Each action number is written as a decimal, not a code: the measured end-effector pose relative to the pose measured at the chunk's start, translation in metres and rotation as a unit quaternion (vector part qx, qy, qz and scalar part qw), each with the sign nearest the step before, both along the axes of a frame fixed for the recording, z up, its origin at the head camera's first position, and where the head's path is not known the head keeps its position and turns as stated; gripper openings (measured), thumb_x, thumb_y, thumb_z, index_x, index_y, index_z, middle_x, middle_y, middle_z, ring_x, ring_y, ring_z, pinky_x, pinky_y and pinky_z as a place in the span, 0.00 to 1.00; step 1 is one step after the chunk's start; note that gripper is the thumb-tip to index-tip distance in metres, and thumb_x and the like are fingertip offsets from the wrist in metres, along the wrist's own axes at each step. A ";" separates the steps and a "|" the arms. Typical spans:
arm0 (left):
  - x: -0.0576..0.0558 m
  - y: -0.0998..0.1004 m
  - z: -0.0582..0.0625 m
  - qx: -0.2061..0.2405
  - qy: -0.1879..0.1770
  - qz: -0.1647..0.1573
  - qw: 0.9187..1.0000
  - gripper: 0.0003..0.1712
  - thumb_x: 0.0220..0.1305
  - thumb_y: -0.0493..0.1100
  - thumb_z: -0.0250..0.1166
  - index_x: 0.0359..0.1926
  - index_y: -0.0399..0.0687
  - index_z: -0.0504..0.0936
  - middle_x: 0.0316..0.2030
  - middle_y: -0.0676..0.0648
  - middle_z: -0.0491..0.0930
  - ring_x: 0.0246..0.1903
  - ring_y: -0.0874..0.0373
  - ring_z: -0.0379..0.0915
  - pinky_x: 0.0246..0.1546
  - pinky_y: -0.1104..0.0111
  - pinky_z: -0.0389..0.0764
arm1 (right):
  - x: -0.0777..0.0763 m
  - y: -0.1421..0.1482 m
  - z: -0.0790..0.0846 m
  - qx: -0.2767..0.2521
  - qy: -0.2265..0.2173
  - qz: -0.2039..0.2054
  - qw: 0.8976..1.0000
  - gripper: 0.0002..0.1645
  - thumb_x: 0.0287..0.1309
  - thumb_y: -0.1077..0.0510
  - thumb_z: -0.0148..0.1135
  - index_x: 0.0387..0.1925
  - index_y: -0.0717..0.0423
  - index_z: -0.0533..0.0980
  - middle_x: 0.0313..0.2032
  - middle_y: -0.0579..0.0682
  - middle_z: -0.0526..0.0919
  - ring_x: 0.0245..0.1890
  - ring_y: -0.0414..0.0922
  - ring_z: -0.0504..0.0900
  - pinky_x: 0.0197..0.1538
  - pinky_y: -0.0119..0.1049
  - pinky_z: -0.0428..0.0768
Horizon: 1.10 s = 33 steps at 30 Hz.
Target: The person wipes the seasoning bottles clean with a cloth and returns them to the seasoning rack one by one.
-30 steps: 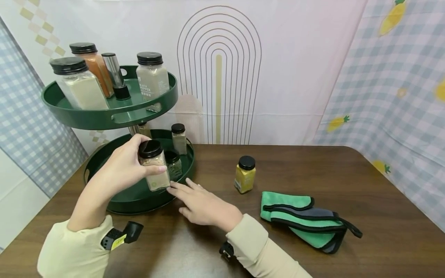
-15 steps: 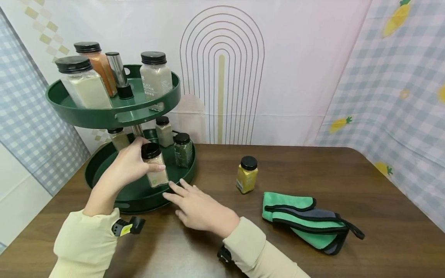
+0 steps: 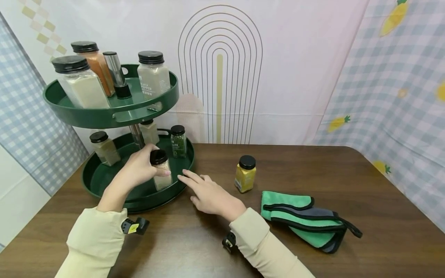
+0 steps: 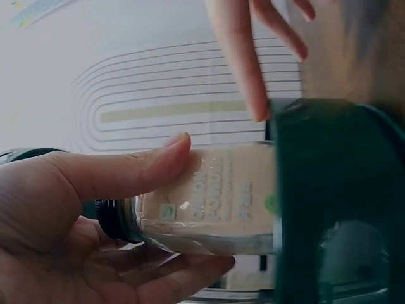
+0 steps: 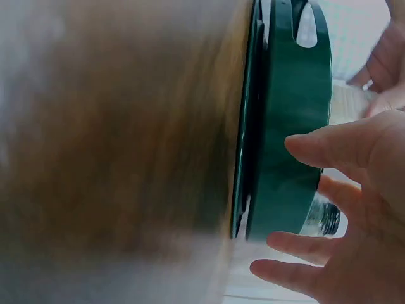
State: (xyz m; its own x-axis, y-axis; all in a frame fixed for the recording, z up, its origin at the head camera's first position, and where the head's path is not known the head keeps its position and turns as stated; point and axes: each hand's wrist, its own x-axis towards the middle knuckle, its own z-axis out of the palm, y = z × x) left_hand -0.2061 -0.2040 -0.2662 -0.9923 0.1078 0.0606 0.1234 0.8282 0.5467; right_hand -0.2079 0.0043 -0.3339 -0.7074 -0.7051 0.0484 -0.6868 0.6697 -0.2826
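My left hand [image 3: 139, 168] grips a square clear jar of onion powder [image 4: 215, 196] with a black lid, thumb on one side and fingers on the other. The jar stands upright in the head view, its lower part inside the rim of the lower green tray [image 3: 153, 202]. My right hand [image 3: 212, 193] has its fingers spread at that tray's right rim; in the right wrist view its thumb and fingertips lie along the green wall [image 5: 291, 101]. On the lower tray are a green-filled jar [image 3: 179, 143], a pale jar [image 3: 150, 133] behind the post, and another pale jar [image 3: 105, 150] at left.
The upper green tray [image 3: 114, 117] overhangs the left hand, bearing several large jars, including black pepper [image 3: 153, 77], and a silver cylinder [image 3: 117, 75]. A yellow jar [image 3: 245, 173] and a folded green-and-grey cloth [image 3: 306, 220] lie right on the wooden table [image 3: 347, 173].
The lower tray has turned counterclockwise seen from above, carrying the green-filled jar to the back right and the pale jars leftward. My left hand has moved slightly right with the onion powder jar.
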 end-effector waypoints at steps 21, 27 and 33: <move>-0.003 0.014 -0.012 -0.012 0.005 -0.043 0.999 0.37 0.62 0.48 0.62 0.65 0.36 0.59 0.57 0.30 0.69 0.55 0.36 0.68 0.51 0.46 0.70 | -0.020 0.012 -0.005 -0.048 -0.081 -0.028 0.995 0.41 0.63 0.60 0.53 0.71 0.35 0.47 0.73 0.35 0.39 0.68 0.56 0.56 0.57 0.54 0.70; -0.003 0.015 -0.010 -0.027 -0.028 -0.057 0.998 0.41 0.66 0.49 0.57 0.70 0.38 0.48 0.64 0.28 0.58 0.61 0.32 0.59 0.57 0.41 0.63 | -0.017 0.018 -0.002 -0.045 -0.099 -0.021 0.994 0.42 0.64 0.59 0.52 0.72 0.38 0.45 0.73 0.38 0.37 0.69 0.58 0.53 0.64 0.56 0.62; -0.005 0.020 -0.014 -0.014 -0.006 -0.050 0.999 0.41 0.66 0.47 0.57 0.71 0.38 0.46 0.65 0.28 0.57 0.62 0.33 0.57 0.58 0.42 0.62 | 0.002 0.043 0.047 -0.073 -0.100 -0.010 0.992 0.38 0.66 0.55 0.51 0.72 0.44 0.47 0.72 0.43 0.46 0.71 0.47 0.52 0.70 0.43 0.53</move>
